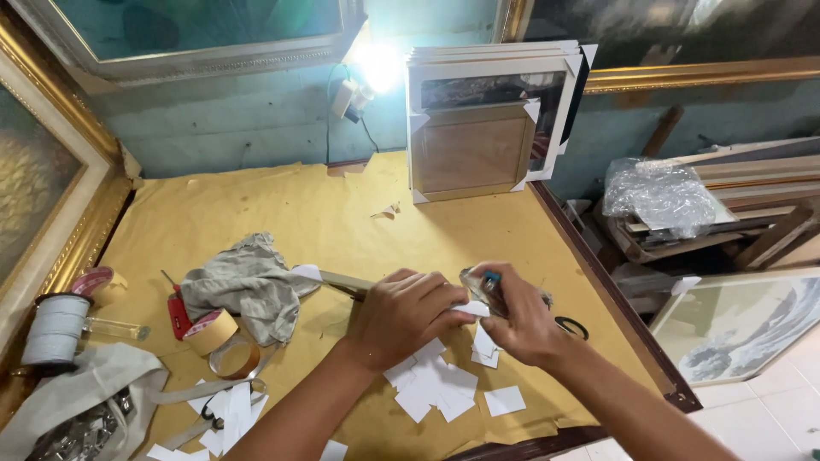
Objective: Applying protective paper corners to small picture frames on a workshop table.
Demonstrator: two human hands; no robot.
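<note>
Small white paper piece (471,308) pinched between left hand (403,314) and right hand (519,318), long axis roughly left-right. Right hand also clutches a clear blue-tipped item (483,281). Loose white paper pieces (436,384) just below; grey rag (248,286) left; tape roll (211,331) beyond it.

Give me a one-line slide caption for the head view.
Both hands, left hand and right hand, pinch a small white paper piece above scattered white paper pieces on a yellow-covered table.

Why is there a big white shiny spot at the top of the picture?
In the head view, a lit lamp on the wall glares into the camera, washing out that spot; the hands lower down stay evenly lit and sharp, with picture edges slightly curved.
</note>
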